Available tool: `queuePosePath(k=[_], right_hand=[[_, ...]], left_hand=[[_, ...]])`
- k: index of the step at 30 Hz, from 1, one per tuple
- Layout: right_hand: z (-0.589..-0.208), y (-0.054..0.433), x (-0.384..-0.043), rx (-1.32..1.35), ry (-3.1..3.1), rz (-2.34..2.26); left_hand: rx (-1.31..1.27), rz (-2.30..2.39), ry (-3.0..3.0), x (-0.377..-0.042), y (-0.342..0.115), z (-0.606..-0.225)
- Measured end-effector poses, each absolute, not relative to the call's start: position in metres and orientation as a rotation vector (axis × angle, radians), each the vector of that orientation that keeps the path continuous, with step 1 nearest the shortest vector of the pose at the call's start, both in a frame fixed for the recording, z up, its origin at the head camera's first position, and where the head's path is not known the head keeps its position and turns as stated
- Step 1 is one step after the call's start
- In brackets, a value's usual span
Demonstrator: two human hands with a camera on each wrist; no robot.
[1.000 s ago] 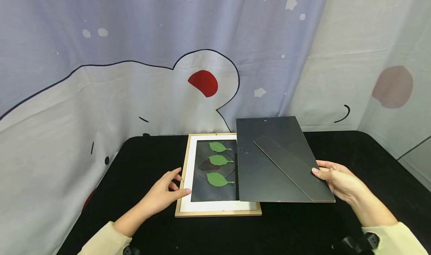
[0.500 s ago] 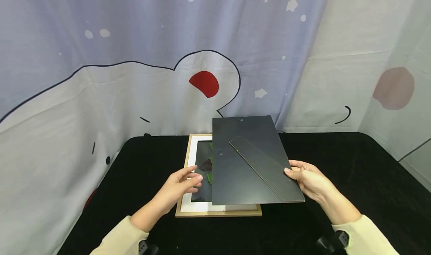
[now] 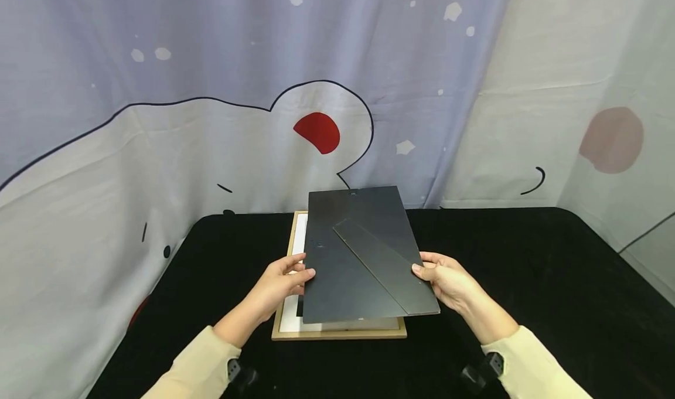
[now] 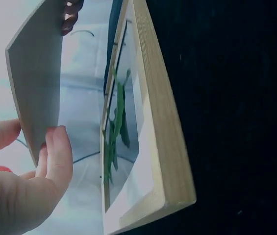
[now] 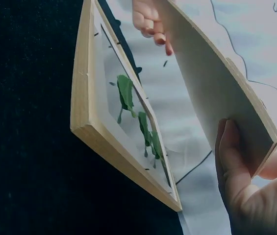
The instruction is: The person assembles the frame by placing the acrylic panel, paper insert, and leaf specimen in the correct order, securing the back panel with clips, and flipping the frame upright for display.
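A dark backing board [image 3: 364,258] with a diagonal stand flap is held above a light wooden picture frame [image 3: 337,333]. My right hand [image 3: 445,279] pinches the board's right edge, thumb on top and fingers beneath. At the left edge, my left hand [image 3: 282,282] grips it the same way, as the left wrist view shows with the thumb and fingers on either side of the board [image 4: 37,73]. Below it, green leaves [image 5: 126,93] lie inside the frame on the glass, bordered by a white mat [image 4: 140,196]. From the head view the board hides the leaves.
The frame lies on a black-covered table [image 3: 527,270]. Behind it hangs a pale curtain [image 3: 211,153] with a printed cartoon pattern, close to the table's far edge.
My right hand has carried the backing board leftward until it covers most of the frame. My left hand has moved right from the frame's edge and taken hold of the board's left edge.
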State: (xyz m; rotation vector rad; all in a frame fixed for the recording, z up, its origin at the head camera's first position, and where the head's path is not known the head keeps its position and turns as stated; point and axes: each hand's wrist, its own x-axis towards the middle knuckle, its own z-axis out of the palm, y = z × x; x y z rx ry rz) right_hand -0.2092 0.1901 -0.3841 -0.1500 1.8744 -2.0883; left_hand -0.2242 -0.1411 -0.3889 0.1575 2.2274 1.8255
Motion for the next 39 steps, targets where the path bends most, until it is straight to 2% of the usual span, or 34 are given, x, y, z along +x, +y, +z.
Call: queuePosePath(k=[23,39], right_hand=[[-0.404,0.147,-0.231,0.034,2.112,-1.984],[-0.413,0.143,-0.234,0.075,2.535,-1.634]], left_hand=[[0.097,1.689,2.456,-0.259,-0.170,-0.411],[0.095,1.635,2.520,-0.262,-0.167,-0.414]])
